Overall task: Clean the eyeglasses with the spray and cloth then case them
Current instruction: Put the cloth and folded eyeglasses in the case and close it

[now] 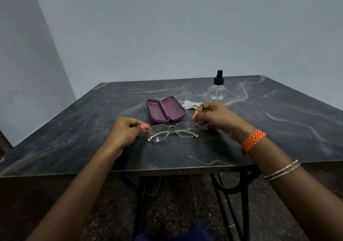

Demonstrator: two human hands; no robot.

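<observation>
Thin metal-framed eyeglasses (172, 132) with clear lenses are low over the dark marble table (74, 129), temples folded. My left hand (126, 131) pinches the frame's left end. My right hand (213, 117) pinches the right end. Just behind the glasses lies a purple case (165, 111), open and empty. A white cloth (191, 105) lies right of the case, partly hidden by my right hand. A clear spray bottle (217, 88) with a black pump stands upright behind the cloth.
The table's front edge (148, 171) runs close to me, with black metal legs below. A grey wall stands right behind the table's far edge. My right wrist carries an orange band and bangles.
</observation>
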